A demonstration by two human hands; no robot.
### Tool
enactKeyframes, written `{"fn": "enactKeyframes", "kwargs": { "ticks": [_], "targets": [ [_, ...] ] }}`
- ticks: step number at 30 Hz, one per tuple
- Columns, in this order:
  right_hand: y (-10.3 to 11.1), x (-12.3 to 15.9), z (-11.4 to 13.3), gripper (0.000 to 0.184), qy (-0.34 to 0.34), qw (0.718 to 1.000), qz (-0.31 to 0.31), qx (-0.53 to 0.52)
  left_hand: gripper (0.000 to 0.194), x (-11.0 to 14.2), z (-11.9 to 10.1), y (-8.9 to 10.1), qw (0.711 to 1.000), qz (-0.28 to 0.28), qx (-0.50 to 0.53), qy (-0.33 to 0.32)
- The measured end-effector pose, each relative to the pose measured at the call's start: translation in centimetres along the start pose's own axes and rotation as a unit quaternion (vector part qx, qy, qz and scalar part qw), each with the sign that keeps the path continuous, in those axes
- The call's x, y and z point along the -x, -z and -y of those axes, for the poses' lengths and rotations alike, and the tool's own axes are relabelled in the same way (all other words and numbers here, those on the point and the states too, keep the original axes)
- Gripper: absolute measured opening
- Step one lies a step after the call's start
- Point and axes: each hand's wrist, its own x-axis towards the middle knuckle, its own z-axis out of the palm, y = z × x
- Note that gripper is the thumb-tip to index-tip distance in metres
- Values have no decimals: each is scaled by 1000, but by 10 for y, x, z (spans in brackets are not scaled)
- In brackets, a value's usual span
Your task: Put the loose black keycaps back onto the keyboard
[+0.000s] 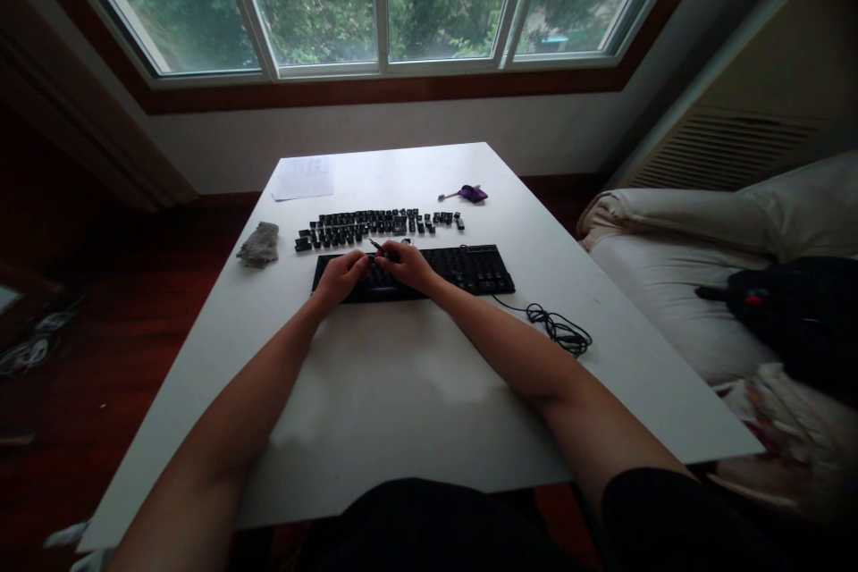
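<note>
Keyboard (473,270): frame centre, on table (389,384) | right hand (407,266): fingers closed around slim dark tool (377,246) | left hand (341,273): fingers bunched, hold unclear | step: apparently close keyboard work; next move calls for steady fingertip control

a wide window (435,0) lights a pale wall (375,122), reddish-brown floor (144,313) and cream sofa (660,286).

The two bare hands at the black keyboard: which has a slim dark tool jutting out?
The right hand, nearer the coiled black cable: the slim dark tool juts from its grip, while none juts from the left hand.
</note>
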Motion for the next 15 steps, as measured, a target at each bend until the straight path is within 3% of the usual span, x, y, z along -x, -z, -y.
{"fn": "enactKeyframes", "kwargs": {
  "ticks": [15],
  "targets": [
    [-1, -2, -2, 28, -1, 1000, 7, -9, 30, 0, 2, 0, 1000, -4, -17, 6]
  ]
}}
